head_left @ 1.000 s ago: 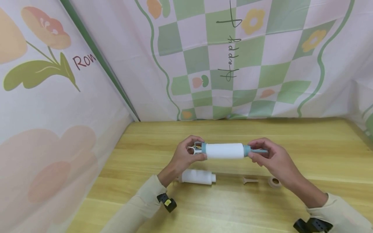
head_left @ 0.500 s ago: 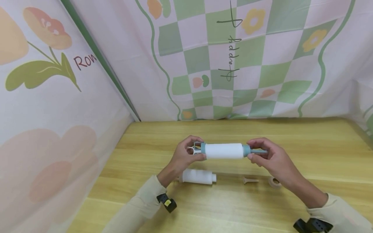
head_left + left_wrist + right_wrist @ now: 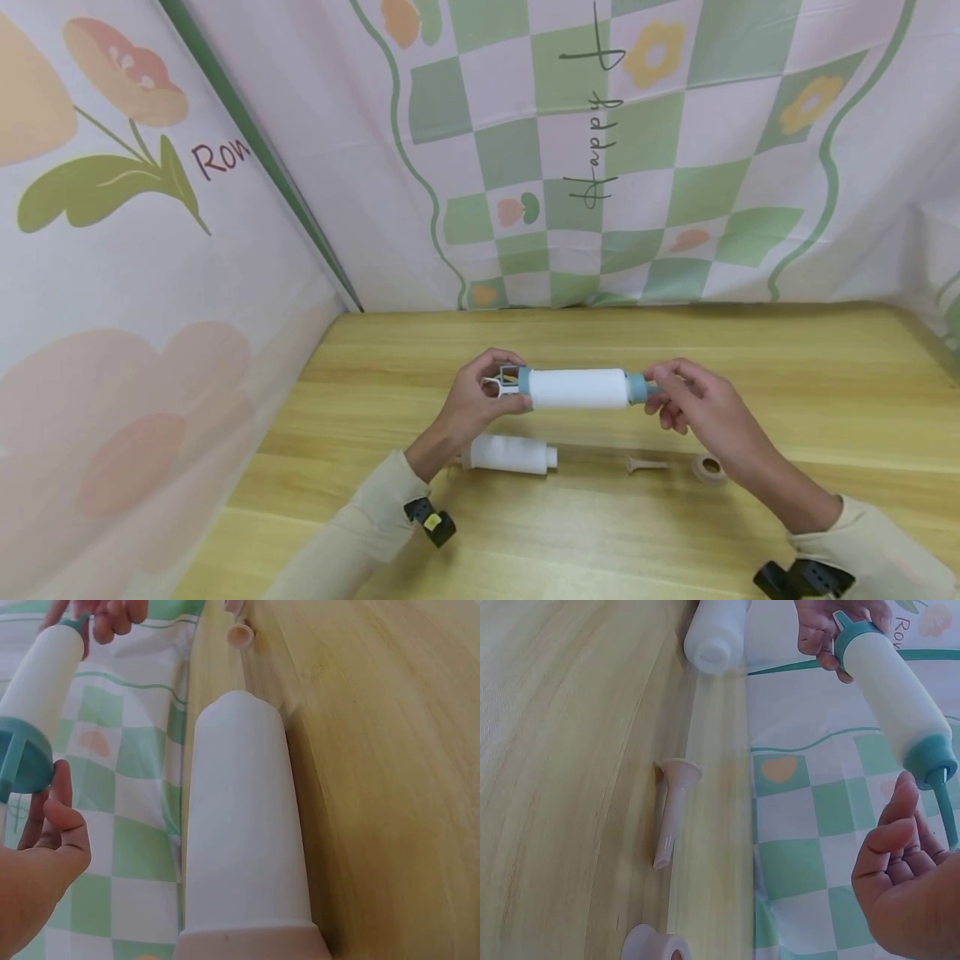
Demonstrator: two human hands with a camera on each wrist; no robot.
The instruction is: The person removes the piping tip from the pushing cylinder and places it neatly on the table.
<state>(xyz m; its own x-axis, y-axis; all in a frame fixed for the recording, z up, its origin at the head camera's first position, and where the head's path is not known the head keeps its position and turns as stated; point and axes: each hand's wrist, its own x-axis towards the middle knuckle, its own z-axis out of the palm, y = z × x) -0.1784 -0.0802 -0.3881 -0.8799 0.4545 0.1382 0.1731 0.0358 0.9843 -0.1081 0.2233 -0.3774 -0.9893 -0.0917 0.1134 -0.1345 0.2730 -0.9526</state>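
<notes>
White, smooth, teal-ended cylinder [image 3: 577, 388]

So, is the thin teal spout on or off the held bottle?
On: in the right wrist view, the spout sticks out of the teal collar on the bottle.

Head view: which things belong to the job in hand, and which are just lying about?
In the job, it seems:
teal-ended bottle, held by the left hand
its teal nozzle cap, at the right hand

Just lying about, untouched:
second white bottle
pink funnel-shaped piece
pink ring
</notes>
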